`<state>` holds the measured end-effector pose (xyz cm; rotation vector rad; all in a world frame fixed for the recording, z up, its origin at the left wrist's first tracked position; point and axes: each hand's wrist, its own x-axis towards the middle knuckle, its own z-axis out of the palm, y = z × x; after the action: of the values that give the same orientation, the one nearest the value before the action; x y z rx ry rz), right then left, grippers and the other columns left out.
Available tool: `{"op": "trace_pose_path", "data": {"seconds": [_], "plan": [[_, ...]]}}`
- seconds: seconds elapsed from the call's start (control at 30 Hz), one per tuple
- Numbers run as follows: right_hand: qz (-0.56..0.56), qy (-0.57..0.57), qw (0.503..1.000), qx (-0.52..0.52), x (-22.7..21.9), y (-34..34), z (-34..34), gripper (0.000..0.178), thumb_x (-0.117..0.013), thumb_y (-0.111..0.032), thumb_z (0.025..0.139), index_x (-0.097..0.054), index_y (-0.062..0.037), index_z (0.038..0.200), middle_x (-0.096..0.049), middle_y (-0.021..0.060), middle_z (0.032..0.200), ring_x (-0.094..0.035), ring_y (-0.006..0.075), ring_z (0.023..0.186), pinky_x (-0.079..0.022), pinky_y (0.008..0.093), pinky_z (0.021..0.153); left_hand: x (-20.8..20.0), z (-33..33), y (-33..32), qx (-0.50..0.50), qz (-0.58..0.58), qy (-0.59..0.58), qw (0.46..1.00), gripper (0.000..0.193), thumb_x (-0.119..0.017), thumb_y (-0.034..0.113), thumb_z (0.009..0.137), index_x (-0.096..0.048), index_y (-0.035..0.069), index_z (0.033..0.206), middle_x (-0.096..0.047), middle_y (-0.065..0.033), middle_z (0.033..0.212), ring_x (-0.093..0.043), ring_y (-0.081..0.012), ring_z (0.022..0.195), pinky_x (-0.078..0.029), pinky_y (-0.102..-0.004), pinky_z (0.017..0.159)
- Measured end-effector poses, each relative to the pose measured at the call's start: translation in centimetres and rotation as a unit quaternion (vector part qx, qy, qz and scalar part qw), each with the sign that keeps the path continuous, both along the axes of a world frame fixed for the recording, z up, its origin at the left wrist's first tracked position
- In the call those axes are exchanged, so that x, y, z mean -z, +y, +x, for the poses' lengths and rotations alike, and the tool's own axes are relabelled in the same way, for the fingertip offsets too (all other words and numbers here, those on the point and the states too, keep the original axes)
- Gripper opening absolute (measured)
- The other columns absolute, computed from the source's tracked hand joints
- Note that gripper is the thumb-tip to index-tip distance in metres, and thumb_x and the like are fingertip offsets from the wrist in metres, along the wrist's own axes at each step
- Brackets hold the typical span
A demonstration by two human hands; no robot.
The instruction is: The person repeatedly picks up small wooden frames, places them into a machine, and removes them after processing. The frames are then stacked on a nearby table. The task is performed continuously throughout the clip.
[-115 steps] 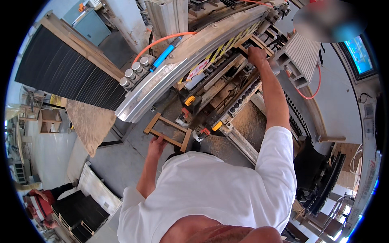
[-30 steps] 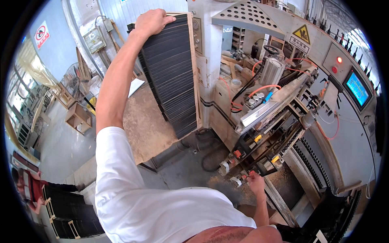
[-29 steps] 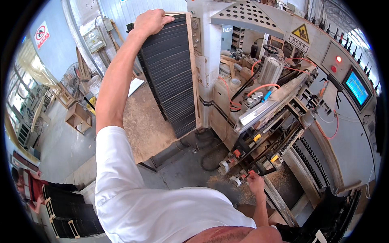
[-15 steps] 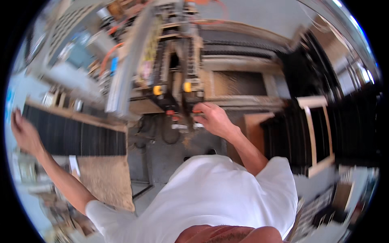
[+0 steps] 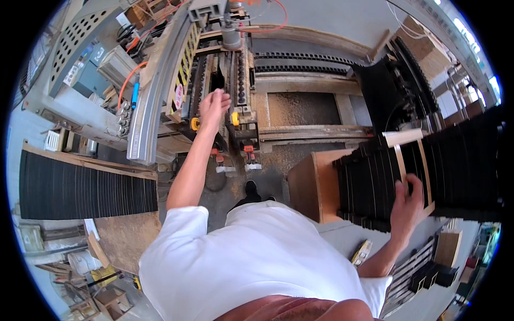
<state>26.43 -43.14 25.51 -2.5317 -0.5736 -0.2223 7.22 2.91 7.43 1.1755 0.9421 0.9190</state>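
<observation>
My left hand reaches forward over the rails of a woodworking machine, near one of two yellow knobs. Its fingers are curled in, and whatever may be inside them is hidden. To the right, my right hand hovers at a light wooden frame that lies over a row of black boards. Thumb and fingers stand apart on either side of one thin strip of the frame; firm contact cannot be made out. Two red-and-white clamps sit at the machine's near end.
Another row of black boards lies at the left, above a brown board. A brown wooden box stands by the right-hand row. A long metal beam runs alongside the machine. Sawdust covers a panel beyond.
My left hand has swung from the far left to over the machine's rails. My right hand has left the machine's near end and moved right to the wooden frame.
</observation>
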Motion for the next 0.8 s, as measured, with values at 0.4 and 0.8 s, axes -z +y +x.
{"op": "trace_pose_path", "data": {"seconds": [0.4,0.8], "plan": [[0.016,-0.118,0.989,-0.09,-3.7,10.3,-4.6,0.02,-0.061,0.001,0.085,-0.061,-0.0008,0.105,-0.062,0.0149,0.099,-0.06,0.0275,0.091,-0.049,0.035,0.077,8.0,10.2,28.5,-0.118,-0.213,-0.055,0.968,0.06,-0.055,0.047,0.09,-0.047,-0.004,0.119,-0.052,-0.0186,0.112,-0.056,-0.0321,0.101,-0.05,-0.0458,0.087],[0.041,-0.094,0.879,-0.466,4.0,33.5,-5.6,0.022,-0.067,-0.002,0.073,-0.062,-0.0052,0.094,-0.064,0.0099,0.093,-0.059,0.0283,0.085,-0.048,0.0371,0.076,12.6,10.3,29.1,-0.2,-0.23,-0.231,0.924,0.047,-0.06,0.024,0.091,-0.039,0.001,0.126,-0.053,-0.0183,0.116,-0.057,-0.0353,0.103,-0.054,-0.0488,0.084]]}}
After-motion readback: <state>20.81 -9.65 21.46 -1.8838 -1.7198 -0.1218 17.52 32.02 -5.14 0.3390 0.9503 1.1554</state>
